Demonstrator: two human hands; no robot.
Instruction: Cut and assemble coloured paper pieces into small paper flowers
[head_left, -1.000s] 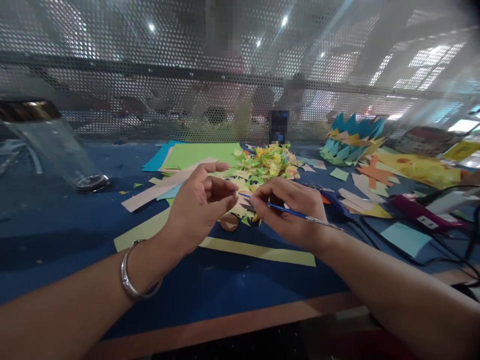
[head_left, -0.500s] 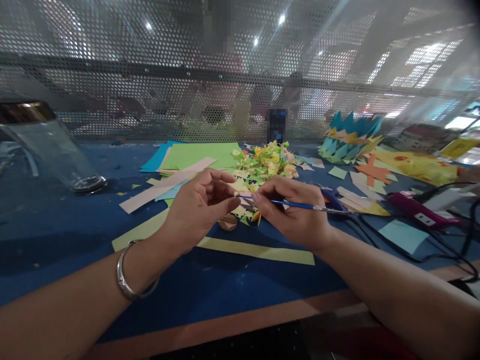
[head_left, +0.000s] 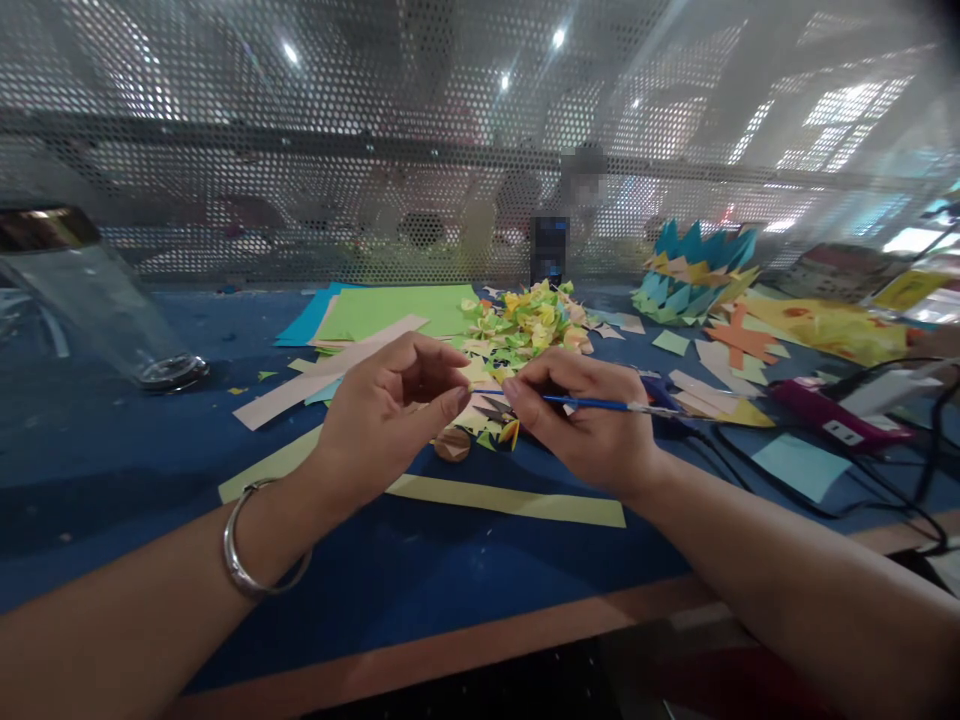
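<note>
My right hand (head_left: pixel 592 420) holds a thin blue paintbrush (head_left: pixel 592 403) level, its metal collar and bristle end pointing right. The thin handle end reaches left to the fingertips of my left hand (head_left: pixel 397 400). There, thumb and forefinger pinch a small yellowish paper piece (head_left: pixel 470 388), mostly hidden and too small to make out well. Behind both hands lies a heap of curled paper flowers (head_left: pixel 540 318) in yellow, green and peach. Under the hands are a round wooden disc (head_left: pixel 452 444) and loose paper scraps. A pale yellow paper strip (head_left: pixel 510 497) lies nearer me.
Coloured paper sheets (head_left: pixel 405 310) are stacked behind my left hand. At left stands a clear bottle (head_left: pixel 97 300). To the right are a folded paper crown (head_left: pixel 697 275), a purple power strip (head_left: pixel 832 415) and black cables. A perforated metal screen (head_left: pixel 300 200) runs along the back.
The view has shifted slightly, so things sit a little further left. Both hands keep nearly the same pose, with the brush end still at the left fingertips.
</note>
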